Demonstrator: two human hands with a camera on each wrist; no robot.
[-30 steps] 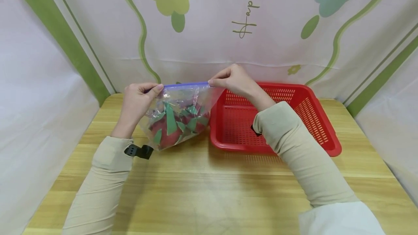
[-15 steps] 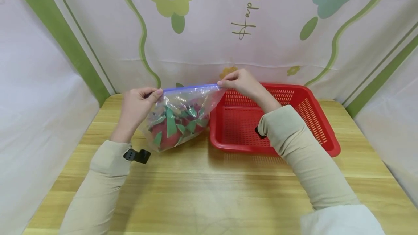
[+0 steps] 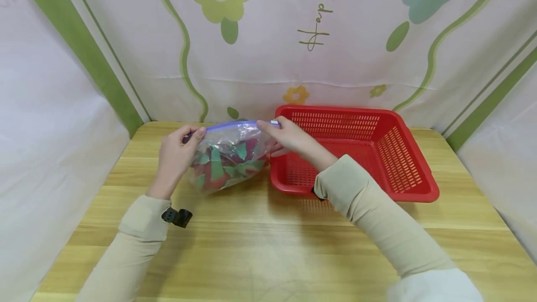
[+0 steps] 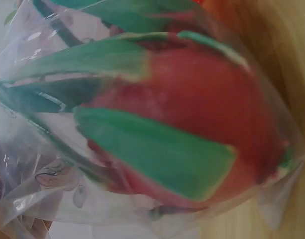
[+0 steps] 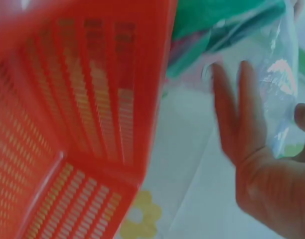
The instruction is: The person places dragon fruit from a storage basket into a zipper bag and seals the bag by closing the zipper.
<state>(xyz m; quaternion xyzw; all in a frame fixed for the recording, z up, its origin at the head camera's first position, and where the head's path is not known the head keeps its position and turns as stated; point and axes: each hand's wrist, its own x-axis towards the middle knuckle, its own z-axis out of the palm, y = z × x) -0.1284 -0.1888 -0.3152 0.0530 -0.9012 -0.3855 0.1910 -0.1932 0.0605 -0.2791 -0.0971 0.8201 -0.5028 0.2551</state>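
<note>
A clear zip bag (image 3: 228, 136) with a blue-purple strip along its top holds red dragon fruits (image 4: 207, 104) with green scales. Its lower part hangs close over the table, beside the red basket. My left hand (image 3: 174, 155) pinches the bag's top left corner between thumb and fingers. At the other top corner is my right hand (image 3: 293, 141), thumb lying over the strip and fingers behind the bag. In the right wrist view those fingers (image 5: 242, 114) are straight and spread from the thumb, against the clear plastic. The left wrist view shows a dragon fruit up close, without the left hand's fingers.
A red slatted plastic basket (image 3: 402, 157) stands right of the bag on the wooden table (image 3: 251, 246), under my right forearm. A white curtain (image 3: 260, 59) with flower prints rises behind the table. More white fabric hangs at both sides.
Both hands and the bag's top have come lower and nearer. My right hand has let go of its fingertip pinch on the top right corner and slid left, fingers now behind the bag.
</note>
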